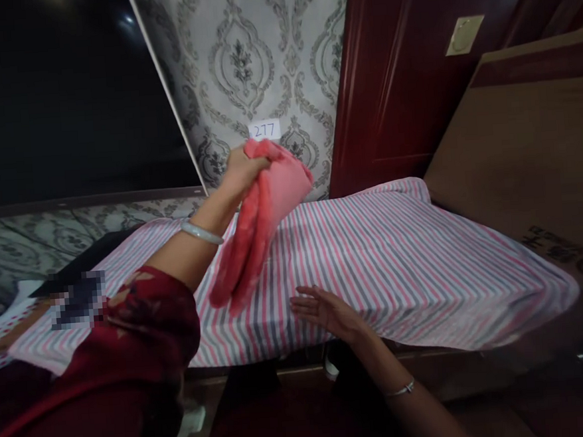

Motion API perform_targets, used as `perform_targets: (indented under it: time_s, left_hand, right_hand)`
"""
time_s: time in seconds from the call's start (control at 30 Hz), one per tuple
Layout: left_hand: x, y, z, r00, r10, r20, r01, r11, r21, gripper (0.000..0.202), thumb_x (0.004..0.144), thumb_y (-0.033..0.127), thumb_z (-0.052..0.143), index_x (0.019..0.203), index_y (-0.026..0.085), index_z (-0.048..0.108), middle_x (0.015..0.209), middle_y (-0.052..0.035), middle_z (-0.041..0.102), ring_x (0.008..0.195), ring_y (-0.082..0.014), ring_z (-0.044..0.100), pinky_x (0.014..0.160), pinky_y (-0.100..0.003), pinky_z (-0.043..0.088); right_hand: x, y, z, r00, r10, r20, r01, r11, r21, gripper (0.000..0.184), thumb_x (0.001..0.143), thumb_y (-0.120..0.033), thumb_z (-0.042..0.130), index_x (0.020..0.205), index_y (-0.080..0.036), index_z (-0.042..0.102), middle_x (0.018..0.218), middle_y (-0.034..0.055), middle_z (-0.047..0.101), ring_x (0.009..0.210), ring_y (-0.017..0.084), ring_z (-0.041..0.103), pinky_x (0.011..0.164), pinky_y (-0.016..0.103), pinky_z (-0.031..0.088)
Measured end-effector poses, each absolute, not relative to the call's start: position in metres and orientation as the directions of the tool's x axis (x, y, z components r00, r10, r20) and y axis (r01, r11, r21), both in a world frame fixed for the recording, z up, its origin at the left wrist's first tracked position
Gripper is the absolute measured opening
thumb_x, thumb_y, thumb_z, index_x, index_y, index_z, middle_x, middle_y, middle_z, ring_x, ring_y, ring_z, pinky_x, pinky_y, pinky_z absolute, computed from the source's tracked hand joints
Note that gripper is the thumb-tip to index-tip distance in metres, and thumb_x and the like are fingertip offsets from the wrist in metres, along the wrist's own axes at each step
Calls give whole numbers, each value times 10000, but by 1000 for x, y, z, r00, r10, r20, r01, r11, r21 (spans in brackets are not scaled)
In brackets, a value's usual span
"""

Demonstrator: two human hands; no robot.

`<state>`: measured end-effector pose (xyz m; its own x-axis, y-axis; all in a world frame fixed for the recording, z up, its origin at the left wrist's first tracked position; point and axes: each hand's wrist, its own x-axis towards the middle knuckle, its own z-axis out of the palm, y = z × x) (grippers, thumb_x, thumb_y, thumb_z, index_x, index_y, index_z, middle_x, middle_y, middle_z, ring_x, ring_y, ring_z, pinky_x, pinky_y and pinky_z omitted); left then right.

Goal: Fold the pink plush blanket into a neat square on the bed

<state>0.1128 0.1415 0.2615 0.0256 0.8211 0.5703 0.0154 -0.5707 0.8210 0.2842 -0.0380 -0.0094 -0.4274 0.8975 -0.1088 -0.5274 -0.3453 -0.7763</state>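
My left hand (244, 170) is closed on the upper edge of a folded coral-red fluffy cloth (265, 210), held up in front of the wall. The cloth hangs down and to the left in thick folds, above a striped cloth (398, 251) in pink, grey and white that covers the table. Whether it is a towel or a garment, I cannot tell. Below and to the right, my right hand (328, 310) is empty, fingers stretched out, over the front part of the striped cloth. It is apart from the red cloth.
A dark television screen (63, 94) stands at the left. Patterned wallpaper (240, 55) carries a paper label (265, 130) reading 277. At the right are a dark red door panel (386, 72) and a large cardboard box (527, 155). A dark blurred item (80, 300) lies on the left.
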Motion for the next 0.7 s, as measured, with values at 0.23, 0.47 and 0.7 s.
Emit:
perform_targets:
  time_s: [0.23, 0.47, 0.7]
  left_hand:
    - [64, 159, 309, -260, 810, 525, -168, -574, 802, 125, 822, 135, 623, 932, 76, 606, 992, -45, 693, 1074, -222, 670, 900, -329, 546]
    - [18, 137, 201, -286, 927, 241, -410, -346, 844, 186, 675, 128, 740, 813, 178, 626, 804, -8, 711, 802, -139, 680, 830, -258, 575]
    - [-8, 131, 149, -336, 941, 31, -477, -199, 856, 194, 630, 37, 626, 750, 190, 632, 721, 13, 699, 783, -136, 680, 812, -222, 570]
  right_hand:
    - [247, -30, 25, -494, 868, 45, -599, -303, -742, 921, 778, -930, 457, 1307, -181, 545, 1413, 203, 583, 1343, 355, 536, 1062, 582, 453]
    - [266, -15, 41, 15, 999, -43, -706, -21, -708, 516, 737, -544, 746, 1150, -250, 645, 1252, 95, 698, 1330, 334, 549, 1022, 540, 543]
    - [286, 15, 60, -40, 995, -89, -608, -95, -788, 364, 672, -392, 770, 979, -226, 668, 1003, 86, 762, 1149, 336, 674, 968, 480, 592]
